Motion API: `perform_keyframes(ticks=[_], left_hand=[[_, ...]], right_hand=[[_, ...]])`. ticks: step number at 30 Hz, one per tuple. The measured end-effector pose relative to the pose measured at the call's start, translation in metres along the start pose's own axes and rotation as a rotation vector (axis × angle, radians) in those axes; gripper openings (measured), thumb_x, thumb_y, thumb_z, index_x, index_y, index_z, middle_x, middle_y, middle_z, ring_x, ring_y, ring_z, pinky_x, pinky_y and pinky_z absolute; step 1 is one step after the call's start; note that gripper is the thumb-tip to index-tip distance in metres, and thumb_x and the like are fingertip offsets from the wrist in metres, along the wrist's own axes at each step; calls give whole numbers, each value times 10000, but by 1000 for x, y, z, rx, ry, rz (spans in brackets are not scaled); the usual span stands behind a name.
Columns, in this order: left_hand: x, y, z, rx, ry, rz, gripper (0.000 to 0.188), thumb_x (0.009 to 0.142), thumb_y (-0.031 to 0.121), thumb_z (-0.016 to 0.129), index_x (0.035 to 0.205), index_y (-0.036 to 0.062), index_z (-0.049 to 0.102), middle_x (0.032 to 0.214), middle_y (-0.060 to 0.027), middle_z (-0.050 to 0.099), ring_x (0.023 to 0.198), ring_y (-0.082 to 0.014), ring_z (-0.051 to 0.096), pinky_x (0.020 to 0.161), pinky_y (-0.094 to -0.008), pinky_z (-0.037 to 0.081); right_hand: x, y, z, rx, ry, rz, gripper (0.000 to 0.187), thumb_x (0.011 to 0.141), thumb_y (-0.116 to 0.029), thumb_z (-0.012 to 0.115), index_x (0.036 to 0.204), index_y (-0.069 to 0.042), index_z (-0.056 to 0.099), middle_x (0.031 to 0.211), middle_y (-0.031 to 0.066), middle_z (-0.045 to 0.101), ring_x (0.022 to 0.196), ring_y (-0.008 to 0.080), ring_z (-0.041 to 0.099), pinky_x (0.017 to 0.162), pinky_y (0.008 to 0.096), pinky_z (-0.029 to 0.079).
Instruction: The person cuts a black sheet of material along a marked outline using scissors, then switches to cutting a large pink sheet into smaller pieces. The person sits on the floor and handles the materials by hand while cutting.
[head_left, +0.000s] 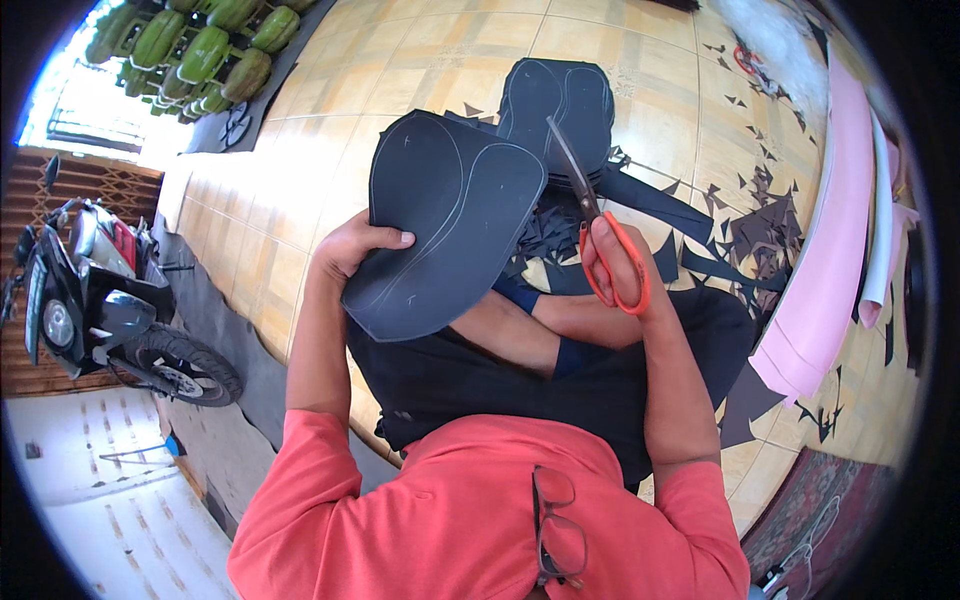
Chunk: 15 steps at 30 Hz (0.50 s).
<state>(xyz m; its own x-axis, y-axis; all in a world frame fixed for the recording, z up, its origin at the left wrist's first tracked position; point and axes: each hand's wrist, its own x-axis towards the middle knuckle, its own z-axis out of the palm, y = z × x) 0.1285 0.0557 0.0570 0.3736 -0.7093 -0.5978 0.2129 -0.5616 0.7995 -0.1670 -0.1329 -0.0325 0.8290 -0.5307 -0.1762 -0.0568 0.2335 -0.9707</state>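
Note:
My left hand (352, 244) pinches the left edge of a black sheet (440, 235), thumb on top and fingers underneath. Two curved, sole-like outlines are drawn on the sheet in pale lines, with small marks inside them. In my right hand (618, 262) is a pair of scissors (574, 165) with orange handles, my fingers through the loops. Their blades point up and to the left, close together, just right of the sheet and apart from it. Beyond lies a stack of similar black sheets (555, 105) on the floor, the top one marked with the same curved lines.
Dark offcuts (765, 225) litter the tiled floor (420, 60) at the right and before my crossed legs. Pink sheet material (815, 240) lies along the right side. A motorcycle (110, 300) stands at left, green gas cylinders (200, 55) at the far left.

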Motion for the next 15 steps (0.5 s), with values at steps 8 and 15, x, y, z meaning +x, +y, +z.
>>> perform_keyframes(ticks=[8, 15], left_hand=[[94, 36, 56, 26, -68, 276, 594, 777, 181, 755, 1254, -55, 491, 1055, -145, 652, 907, -224, 662, 825, -348, 539], [237, -10, 52, 354, 177, 336, 473, 810, 115, 727, 1196, -64, 520, 975, -155, 646, 748, -189, 658, 546, -301, 545]], right_hand=[[23, 20, 0, 323, 193, -109, 385, 949, -403, 543, 970, -18, 531, 675, 87, 584, 525, 160, 571, 470, 268, 450], [47, 29, -5, 290, 346, -19, 321, 895, -325, 651, 907, -34, 515, 653, 63, 545, 454, 128, 527, 414, 266, 430]])
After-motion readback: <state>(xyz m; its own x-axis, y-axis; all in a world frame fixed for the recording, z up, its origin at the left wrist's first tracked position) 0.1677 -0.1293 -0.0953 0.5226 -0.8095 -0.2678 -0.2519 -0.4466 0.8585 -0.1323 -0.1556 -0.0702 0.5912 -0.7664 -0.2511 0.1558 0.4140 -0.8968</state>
